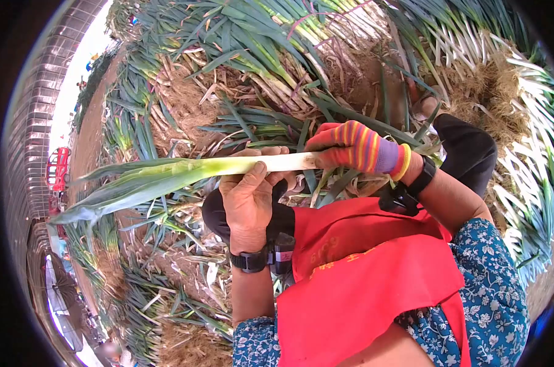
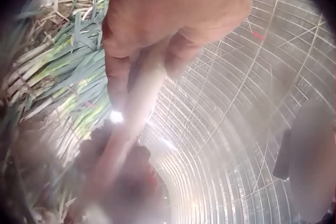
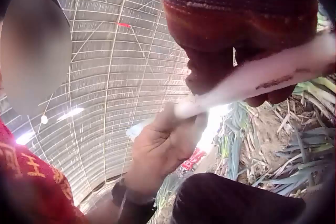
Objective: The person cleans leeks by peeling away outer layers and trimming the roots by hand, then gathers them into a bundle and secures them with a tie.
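Note:
A large green onion [image 1: 228, 166] lies crosswise before me, its green leaves toward the left and its white shank to the right. My bare left hand [image 1: 249, 202] grips the shank from below, thumb over the front. At the white end, my right hand [image 1: 356, 147], in a striped knitted glove, pinches the tip. In the left wrist view the white shank [image 2: 144, 92] runs between thumb and fingers of the left hand [image 2: 178, 14]. Brown marks show on the shank [image 3: 262, 77] in the right wrist view, beside the dark gloved fingers [image 3: 210, 66].
Piles of green onions [image 1: 258, 49] lie ahead, with a long row of them [image 1: 527, 140] at the right. Loose leaves and trimmings [image 1: 191, 269] cover the soil near my legs. A red apron [image 1: 368, 263] spreads over my lap. A ribbed tunnel roof [image 3: 105, 77] arches overhead.

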A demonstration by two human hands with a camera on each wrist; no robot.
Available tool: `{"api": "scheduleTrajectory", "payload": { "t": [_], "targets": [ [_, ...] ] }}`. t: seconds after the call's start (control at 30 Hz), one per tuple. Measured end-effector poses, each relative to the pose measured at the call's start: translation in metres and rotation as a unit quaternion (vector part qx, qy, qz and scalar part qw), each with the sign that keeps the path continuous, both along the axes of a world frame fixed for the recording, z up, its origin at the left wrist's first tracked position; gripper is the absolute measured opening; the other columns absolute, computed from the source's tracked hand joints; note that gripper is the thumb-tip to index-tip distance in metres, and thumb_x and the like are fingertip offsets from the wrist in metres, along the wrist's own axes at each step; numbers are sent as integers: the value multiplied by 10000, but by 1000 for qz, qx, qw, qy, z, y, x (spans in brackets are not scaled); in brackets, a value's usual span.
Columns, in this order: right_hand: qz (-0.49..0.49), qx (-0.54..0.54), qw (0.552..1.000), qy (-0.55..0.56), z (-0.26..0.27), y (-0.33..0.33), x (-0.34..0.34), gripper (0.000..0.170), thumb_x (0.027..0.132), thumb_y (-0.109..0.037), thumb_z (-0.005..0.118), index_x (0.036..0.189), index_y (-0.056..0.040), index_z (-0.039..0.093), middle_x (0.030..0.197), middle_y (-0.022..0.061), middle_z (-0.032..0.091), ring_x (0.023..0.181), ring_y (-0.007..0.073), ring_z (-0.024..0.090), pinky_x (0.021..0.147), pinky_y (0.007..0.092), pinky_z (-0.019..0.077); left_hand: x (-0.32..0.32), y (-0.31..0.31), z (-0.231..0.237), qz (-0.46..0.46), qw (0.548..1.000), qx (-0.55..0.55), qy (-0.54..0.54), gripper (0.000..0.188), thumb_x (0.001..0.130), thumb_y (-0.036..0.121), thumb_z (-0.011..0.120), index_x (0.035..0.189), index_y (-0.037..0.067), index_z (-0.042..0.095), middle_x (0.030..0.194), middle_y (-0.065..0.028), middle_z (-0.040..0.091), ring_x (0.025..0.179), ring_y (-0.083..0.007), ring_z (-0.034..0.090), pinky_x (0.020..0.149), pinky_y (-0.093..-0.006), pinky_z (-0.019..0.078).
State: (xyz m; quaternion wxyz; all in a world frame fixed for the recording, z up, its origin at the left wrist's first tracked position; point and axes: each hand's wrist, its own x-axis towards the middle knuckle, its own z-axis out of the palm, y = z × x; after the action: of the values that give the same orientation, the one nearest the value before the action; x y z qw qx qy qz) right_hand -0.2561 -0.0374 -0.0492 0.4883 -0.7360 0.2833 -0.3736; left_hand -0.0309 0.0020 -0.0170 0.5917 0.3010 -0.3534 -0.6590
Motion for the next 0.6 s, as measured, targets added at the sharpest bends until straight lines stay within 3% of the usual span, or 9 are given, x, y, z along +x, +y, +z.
{"api": "scheduleTrajectory", "payload": {
  "t": [0.03, 0.23, 0.3, 0.37, 0.43, 0.5, 0.53, 0.57, 0.6],
  "targets": [
    [-3, 2, 1000, 3, 3, 2, -1, 279, 759, -75, 679, 1010, 26, 611, 882, 95, 590, 809, 190, 565, 725, 308, 460, -1, 0, -2, -30, 1000, -10, 3, 202, 835, 19, 561, 1037, -3, 558, 1023, -211, 608, 1042, -385, 558, 854, -509, 499],
    [-100, -142, 983, 56, 15, 17, 6, 227, 680, -14, 717, 888, -3, 626, 813, 112, 568, 744, 257, 565, 653, 333, 457, -5, 1, 2, -3, 1000, -15, -3, 197, 826, 22, 571, 1021, -2, 565, 1006, -197, 614, 1027, -378, 566, 841, -504, 495],
    [-112, -176, 977, 47, 12, 18, 7, 194, 672, -35, 723, 824, -12, 604, 770, 110, 551, 689, 284, 549, 597, 354, 447, -7, 2, -1, 27, 1000, -7, -12, 179, 823, -3, 564, 1001, -10, 560, 969, -196, 620, 945, -341, 607, 566, -412, 546],
    [-110, -218, 966, 85, 10, 18, 7, 190, 686, -169, 699, 781, -54, 582, 735, 113, 543, 700, 335, 545, 567, 397, 431, -8, 3, -5, 33, 999, 5, -10, 177, 821, 1, 571, 997, -11, 562, 966, -198, 622, 937, -341, 610, 585, -413, 551],
    [-109, -263, 952, 112, -2, 19, 9, 157, 732, -201, 643, 782, -77, 560, 739, 103, 531, 685, 326, 539, 539, 391, 422, -11, 1, -8, 42, 999, 14, -8, 175, 820, 5, 578, 994, -11, 564, 962, -200, 623, 930, -341, 613, 603, -414, 556],
    [-24, -333, 925, 181, -6, 34, 16, 126, 709, -142, 608, 677, -79, 504, 667, 93, 480, 599, 289, 514, 520, 372, 422, -14, -5, -8, 104, 994, 37, 3, 176, 816, 15, 593, 989, -9, 568, 966, -200, 626, 925, -344, 616, 667, -425, 565],
    [29, -369, 886, 281, -6, 44, 22, 154, 730, -212, 554, 653, -104, 476, 660, 91, 476, 599, 280, 524, 517, 373, 430, -12, -10, -8, 88, 996, 10, -1, 198, 812, 24, 605, 1004, -4, 569, 982, -203, 625, 962, -350, 604, 757, -447, 556],
    [27, -369, 885, 284, -11, 42, 20, 154, 730, -212, 554, 653, -104, 476, 660, 91, 476, 599, 280, 524, 517, 373, 430, -11, -13, -5, 85, 996, 9, 2, 198, 812, 24, 605, 1004, -4, 569, 982, -203, 625, 962, -350, 604, 757, -447, 556],
    [67, -288, 882, 366, -18, 41, 17, 148, 729, -226, 559, 667, -112, 489, 668, 84, 484, 616, 270, 533, 523, 368, 432, -10, -15, -1, 93, 996, -2, 15, 202, 814, 22, 601, 1013, -2, 570, 992, -204, 623, 984, -354, 596, 779, -456, 549]
  ]
}}
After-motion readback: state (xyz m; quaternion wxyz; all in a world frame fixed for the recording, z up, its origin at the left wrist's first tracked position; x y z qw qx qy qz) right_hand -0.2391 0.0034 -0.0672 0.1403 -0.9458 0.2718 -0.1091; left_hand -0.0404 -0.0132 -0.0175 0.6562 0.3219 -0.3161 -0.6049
